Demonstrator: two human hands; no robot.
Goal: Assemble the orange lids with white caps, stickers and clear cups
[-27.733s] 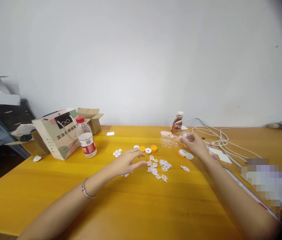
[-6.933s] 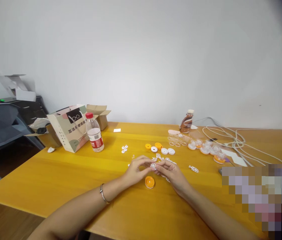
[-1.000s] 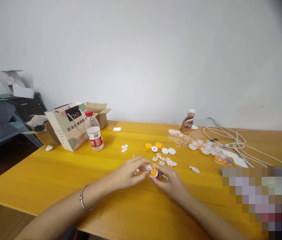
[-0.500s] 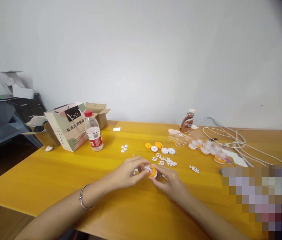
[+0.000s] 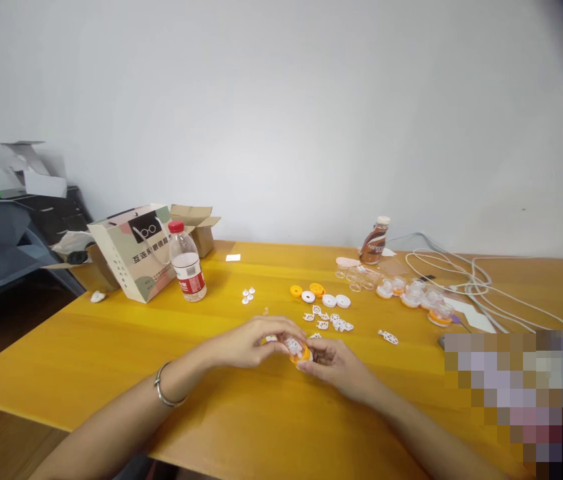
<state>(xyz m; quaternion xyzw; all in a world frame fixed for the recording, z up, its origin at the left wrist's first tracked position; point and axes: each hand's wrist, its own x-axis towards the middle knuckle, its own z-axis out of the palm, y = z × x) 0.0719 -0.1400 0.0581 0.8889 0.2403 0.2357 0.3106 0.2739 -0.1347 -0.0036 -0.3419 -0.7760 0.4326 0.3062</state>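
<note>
Both hands meet around a small round plastic piece (image 5: pixel 295 349) with a clear dome, white parts inside, and an orange and white base. My left hand (image 5: pixel 248 343), with a bangle on its wrist, has its fingers curved over the dome side. At the base, the fingers and thumb of my right hand (image 5: pixel 341 369) grip the orange and white rim. Fingers partly hide the piece. Just beyond lie several white cut-out parts (image 5: pixel 340 324), and a single one (image 5: pixel 388 337) rests farther right. A white part (image 5: pixel 271 339) shows beside my left thumb.
Orange caps (image 5: pixel 317 289) and white discs (image 5: pixel 342 301) lie behind the hands. Small white pegs (image 5: pixel 248 295) sit left, near a water bottle (image 5: pixel 189 267) and a paper bag (image 5: pixel 136 257). Clear-domed pieces (image 5: pixel 414 293), a brown bottle (image 5: pixel 375 241) and cables (image 5: pixel 481 287) occupy the right.
The piece has come slightly nearer to me and turned, showing more of its dome. My left thumb has shifted left along it, and my right fingers have moved around the rim.
</note>
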